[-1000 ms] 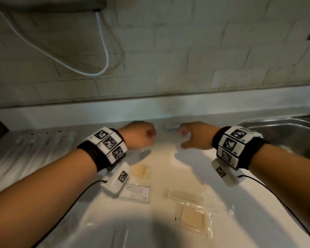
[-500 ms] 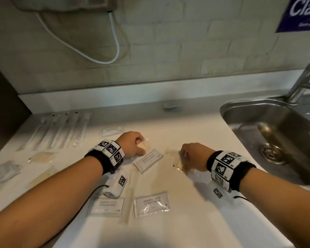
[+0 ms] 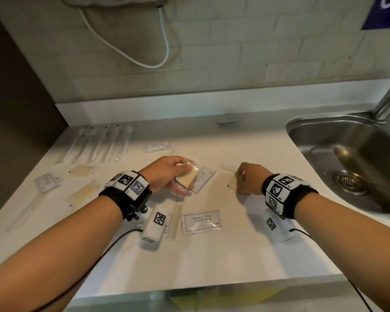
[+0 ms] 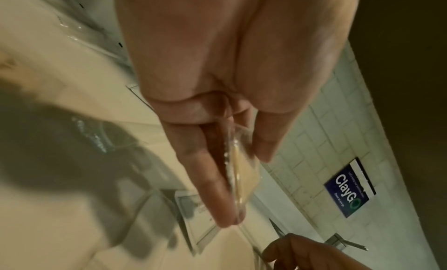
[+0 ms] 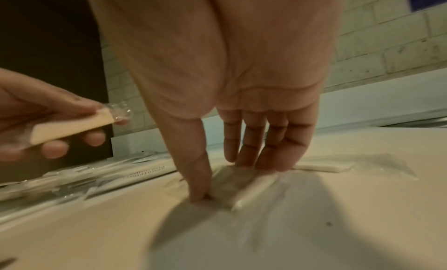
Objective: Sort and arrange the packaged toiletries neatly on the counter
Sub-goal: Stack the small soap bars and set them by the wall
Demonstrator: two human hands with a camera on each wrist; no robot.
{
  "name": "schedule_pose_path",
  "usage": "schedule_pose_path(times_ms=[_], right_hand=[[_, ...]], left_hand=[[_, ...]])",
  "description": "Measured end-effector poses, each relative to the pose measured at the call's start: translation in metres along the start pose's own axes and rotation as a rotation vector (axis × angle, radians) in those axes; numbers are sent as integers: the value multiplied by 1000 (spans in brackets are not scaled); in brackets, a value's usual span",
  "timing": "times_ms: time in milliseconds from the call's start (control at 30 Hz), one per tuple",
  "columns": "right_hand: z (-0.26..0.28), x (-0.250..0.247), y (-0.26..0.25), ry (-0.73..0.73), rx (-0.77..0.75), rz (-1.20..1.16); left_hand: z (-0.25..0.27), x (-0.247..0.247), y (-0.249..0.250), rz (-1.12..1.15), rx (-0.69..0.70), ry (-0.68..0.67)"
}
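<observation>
My left hand (image 3: pixel 185 175) holds a clear-wrapped beige soap packet (image 3: pixel 188 180) just above the counter, over a shampoo sachet (image 3: pixel 205 177). In the left wrist view the thumb and fingers (image 4: pixel 212 188) pinch that packet (image 4: pixel 243 175) edge-on. My right hand (image 3: pixel 238 183) is down on the white counter (image 3: pixel 212 262), thumb and fingers pinching the sides of a second clear packet (image 3: pixel 230 187). The right wrist view shows that pale packet (image 5: pixel 252 189) lying flat between the thumb and fingers (image 5: pixel 256 159).
A "Shampoo with conditioner" sachet (image 3: pixel 202 222) lies near the front, another (image 3: pixel 157 147) farther back. Wrapped toothbrushes (image 3: pixel 99 143) line the back left, with beige packets (image 3: pixel 82 171) and a white sachet (image 3: pixel 46 182) near them. A steel sink (image 3: pixel 347 163) borders the right.
The left hand has raised the beige packet off the counter and tilted it. The right hand stays down on its packet. The head view has drawn closer.
</observation>
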State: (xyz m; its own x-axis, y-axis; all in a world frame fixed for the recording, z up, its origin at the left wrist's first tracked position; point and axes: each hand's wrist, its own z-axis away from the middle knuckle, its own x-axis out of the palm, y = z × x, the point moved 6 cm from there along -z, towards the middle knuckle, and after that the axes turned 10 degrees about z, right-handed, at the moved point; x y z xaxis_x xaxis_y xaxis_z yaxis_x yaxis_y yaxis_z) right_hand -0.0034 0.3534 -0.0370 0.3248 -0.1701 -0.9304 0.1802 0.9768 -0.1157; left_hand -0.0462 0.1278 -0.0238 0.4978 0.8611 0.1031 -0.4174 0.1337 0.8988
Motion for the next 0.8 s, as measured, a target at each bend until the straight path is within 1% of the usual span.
schedule_pose_path(times_ms=[67,133,200,233,300,400,467,533,600,700,733,800], right_hand=[[3,2,-1,-71,7,28],[7,-2,-9,-103,-44,84],[12,-11,-19,-87,-117,65],[14,-17,-24,-68,-153,18],[16,-30,-33,-51,-200,-179],[20,-47,-46,-46,-256,-633],[22,-56,-58,-10,-304,-764],[23,-60,-70,23,-347,-817],[21,-60,-78,91,-370,-842],[19,-57,-87,219,-352,-778],[18,-54,-89,221,-349,-781],[15,-47,-93,171,-336,-822]], left_hand=[[5,0,-6,12,-2,-3],[11,0,-10,12,1,2],[15,0,-14,0,2,13],[16,0,-16,-3,7,20],[19,1,-17,10,32,52],[20,1,-16,-54,102,128],[21,1,-13,-49,142,165],[22,0,-12,-7,161,168],[24,-1,-11,30,181,167],[26,-4,-9,90,236,189],[26,-5,-10,124,247,185],[27,-8,-10,185,257,187]])
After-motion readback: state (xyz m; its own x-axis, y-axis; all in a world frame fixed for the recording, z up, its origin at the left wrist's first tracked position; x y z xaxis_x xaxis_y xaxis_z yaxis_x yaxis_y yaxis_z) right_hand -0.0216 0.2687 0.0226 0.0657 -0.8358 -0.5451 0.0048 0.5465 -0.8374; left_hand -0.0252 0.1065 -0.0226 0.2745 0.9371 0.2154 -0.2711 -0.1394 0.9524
